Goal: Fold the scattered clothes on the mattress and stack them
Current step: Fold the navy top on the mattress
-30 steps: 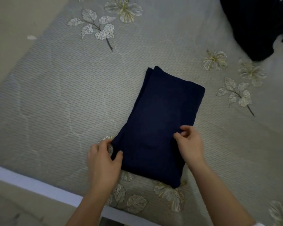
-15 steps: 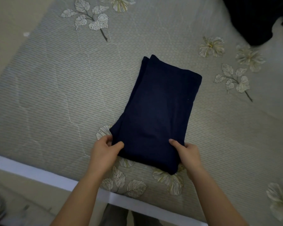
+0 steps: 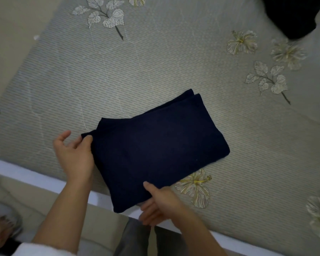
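A folded navy blue garment point(image 3: 155, 150) is held at the near edge of the grey floral mattress point(image 3: 155, 71), its near corner hanging past the white mattress border. My left hand point(image 3: 74, 156) holds its left edge, thumb on top, with the other fingers spread loosely. My right hand point(image 3: 161, 204) grips the near right edge, thumb on top and fingers underneath. A dark heap of unfolded clothes point(image 3: 294, 15) lies at the far right corner, partly cut off by the frame.
The white mattress border point(image 3: 35, 178) runs along the near side, with beige floor point(image 3: 7, 43) to the left and below it. My grey trousers point(image 3: 137, 241) and a foot in a sandal point(image 3: 2, 226) show at the bottom.
The folded navy garment has been picked up at its near end, turned clockwise and drawn toward the mattress edge. My left hand shifted to its left edge; my right slid under the near edge.
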`<act>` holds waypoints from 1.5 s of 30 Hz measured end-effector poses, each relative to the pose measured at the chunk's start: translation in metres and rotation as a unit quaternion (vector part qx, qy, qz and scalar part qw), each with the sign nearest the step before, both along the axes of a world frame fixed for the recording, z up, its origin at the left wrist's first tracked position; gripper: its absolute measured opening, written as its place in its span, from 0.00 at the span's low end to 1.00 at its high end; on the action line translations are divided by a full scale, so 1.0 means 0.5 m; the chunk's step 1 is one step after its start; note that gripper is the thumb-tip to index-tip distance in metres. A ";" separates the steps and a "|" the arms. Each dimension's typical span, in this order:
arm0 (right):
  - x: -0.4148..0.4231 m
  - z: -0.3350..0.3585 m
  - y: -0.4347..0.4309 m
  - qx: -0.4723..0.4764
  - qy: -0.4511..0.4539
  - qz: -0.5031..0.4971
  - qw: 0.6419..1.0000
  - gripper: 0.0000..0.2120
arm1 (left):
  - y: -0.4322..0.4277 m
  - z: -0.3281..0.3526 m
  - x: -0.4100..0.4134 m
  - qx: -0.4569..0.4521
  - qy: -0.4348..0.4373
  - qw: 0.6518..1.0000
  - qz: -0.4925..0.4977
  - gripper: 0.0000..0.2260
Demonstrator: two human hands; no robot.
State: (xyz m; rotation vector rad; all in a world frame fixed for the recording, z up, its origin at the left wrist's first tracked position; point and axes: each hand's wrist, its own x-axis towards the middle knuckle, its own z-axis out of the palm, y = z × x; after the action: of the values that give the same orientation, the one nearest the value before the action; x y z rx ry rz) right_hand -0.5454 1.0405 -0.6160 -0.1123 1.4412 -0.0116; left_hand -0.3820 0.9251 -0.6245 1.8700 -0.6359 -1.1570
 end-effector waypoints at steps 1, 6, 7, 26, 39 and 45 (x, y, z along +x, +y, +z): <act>-0.009 0.005 -0.003 -0.037 0.050 0.014 0.998 0.30 | -0.002 -0.004 -0.001 0.007 0.001 1.000 -0.013 0.24; -0.140 0.020 -0.054 -0.282 0.348 0.064 0.892 0.17 | 0.046 -0.028 -0.027 0.019 -0.048 0.992 -0.114 0.36; -0.171 0.018 -0.071 -0.315 0.386 0.058 0.865 0.13 | 0.066 -0.036 -0.031 0.019 -0.060 0.990 -0.124 0.39; -0.285 -0.001 -0.150 -0.271 0.321 -0.067 0.905 0.09 | 0.131 0.004 -0.020 0.208 -0.035 0.961 -0.178 0.20; -0.253 0.277 0.031 -0.355 0.352 -0.091 0.861 0.05 | 0.110 0.263 -0.105 0.070 -0.066 0.924 -0.371 0.06; -0.352 0.389 0.183 -0.331 0.406 -0.199 0.828 0.05 | 0.120 0.360 -0.241 0.026 -0.059 0.874 -0.481 0.07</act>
State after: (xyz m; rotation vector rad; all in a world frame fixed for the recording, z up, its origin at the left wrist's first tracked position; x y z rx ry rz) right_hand -0.7214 1.1317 -0.4213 -0.4231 2.2408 -0.9154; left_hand -0.5025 0.9850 -0.4444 1.6702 -1.7431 -1.6614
